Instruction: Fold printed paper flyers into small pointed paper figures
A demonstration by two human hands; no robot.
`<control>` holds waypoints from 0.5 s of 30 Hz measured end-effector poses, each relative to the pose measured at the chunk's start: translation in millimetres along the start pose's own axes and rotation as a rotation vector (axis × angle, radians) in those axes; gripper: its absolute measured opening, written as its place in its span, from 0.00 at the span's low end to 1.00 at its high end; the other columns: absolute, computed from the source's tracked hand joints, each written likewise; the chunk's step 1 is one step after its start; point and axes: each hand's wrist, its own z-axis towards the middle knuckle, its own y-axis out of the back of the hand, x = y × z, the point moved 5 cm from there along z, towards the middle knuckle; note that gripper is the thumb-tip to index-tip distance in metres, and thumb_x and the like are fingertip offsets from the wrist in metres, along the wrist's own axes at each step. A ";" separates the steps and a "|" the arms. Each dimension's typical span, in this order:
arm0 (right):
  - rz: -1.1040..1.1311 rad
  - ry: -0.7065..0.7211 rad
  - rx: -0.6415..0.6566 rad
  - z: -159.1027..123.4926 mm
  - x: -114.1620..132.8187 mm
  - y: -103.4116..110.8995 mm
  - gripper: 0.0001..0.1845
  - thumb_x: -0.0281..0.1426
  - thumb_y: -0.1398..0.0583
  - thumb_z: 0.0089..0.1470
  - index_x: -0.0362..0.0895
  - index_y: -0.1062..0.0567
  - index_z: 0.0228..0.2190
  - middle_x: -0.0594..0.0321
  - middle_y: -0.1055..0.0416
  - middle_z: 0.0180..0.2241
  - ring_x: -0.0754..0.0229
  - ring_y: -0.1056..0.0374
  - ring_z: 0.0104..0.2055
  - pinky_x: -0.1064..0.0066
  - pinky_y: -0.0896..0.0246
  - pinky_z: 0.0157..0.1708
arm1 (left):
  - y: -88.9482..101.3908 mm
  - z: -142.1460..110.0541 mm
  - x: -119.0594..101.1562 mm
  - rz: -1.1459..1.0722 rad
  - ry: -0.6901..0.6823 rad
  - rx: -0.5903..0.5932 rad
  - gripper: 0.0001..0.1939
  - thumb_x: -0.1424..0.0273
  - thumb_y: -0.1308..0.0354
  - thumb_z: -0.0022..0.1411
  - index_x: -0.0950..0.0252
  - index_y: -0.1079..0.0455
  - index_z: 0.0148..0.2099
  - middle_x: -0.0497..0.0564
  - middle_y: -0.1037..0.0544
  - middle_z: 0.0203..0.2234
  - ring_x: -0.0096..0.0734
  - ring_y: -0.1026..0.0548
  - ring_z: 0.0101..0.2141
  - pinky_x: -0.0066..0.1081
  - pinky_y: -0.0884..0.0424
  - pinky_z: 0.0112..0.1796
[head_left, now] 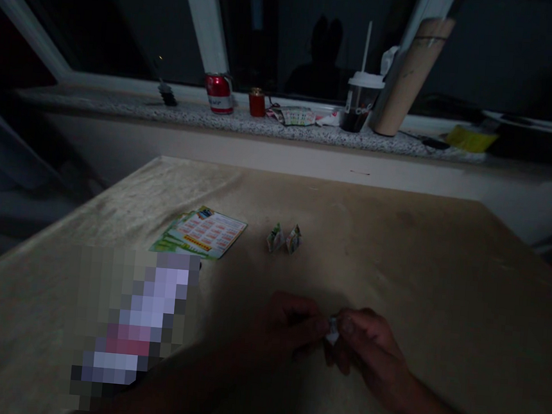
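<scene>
Close together over the near part of the table, my left hand (289,327) and my right hand (370,347) pinch a small folded piece of paper (333,330) between their fingertips. Most of the paper is hidden by the fingers, and the light is dim. Beyond the hands, two small folded paper pieces (276,239) with green and white print stand side by side on the table. To their left lies a fanned stack of printed leaflets (211,230), green and white with orange boxes.
A pixelated, lit object (151,312) lies left of my hands on the table (397,256). Along the windowsill (144,108) stand a red can (219,94), a small orange jar (257,102), crumpled wrappers (298,115), a lidded cup with straw (361,102) and a tall tan cylinder (413,77).
</scene>
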 end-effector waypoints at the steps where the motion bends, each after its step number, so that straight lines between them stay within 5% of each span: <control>1: -0.010 -0.003 0.000 -0.3 0.1 -0.5 0.26 0.46 0.42 0.65 0.42 0.29 0.21 0.68 0.37 0.14 0.66 0.39 0.17 0.74 0.43 0.20 | 0.2 -0.4 -0.9 0.014 -0.014 0.011 0.25 0.51 0.36 0.59 0.69 0.28 0.25 0.45 0.32 0.15 0.19 0.41 0.16 0.23 0.46 0.19; 7: -0.053 -0.033 -0.019 3.4 -5.0 1.5 0.28 0.48 0.43 0.64 0.42 0.30 0.19 0.67 0.37 0.13 0.66 0.40 0.16 0.73 0.45 0.20 | -0.3 -1.0 -1.5 0.053 -0.022 -0.004 0.24 0.51 0.37 0.60 0.68 0.29 0.26 0.44 0.32 0.16 0.20 0.41 0.18 0.23 0.47 0.20; 15: -0.100 0.011 -0.025 5.0 -2.8 6.8 0.27 0.48 0.43 0.64 0.43 0.29 0.21 0.68 0.37 0.14 0.66 0.41 0.16 0.73 0.44 0.20 | -1.0 3.6 3.5 -0.039 -0.053 0.002 0.20 0.55 0.31 0.55 0.69 0.26 0.35 0.50 0.22 0.23 0.28 0.26 0.25 0.27 0.33 0.29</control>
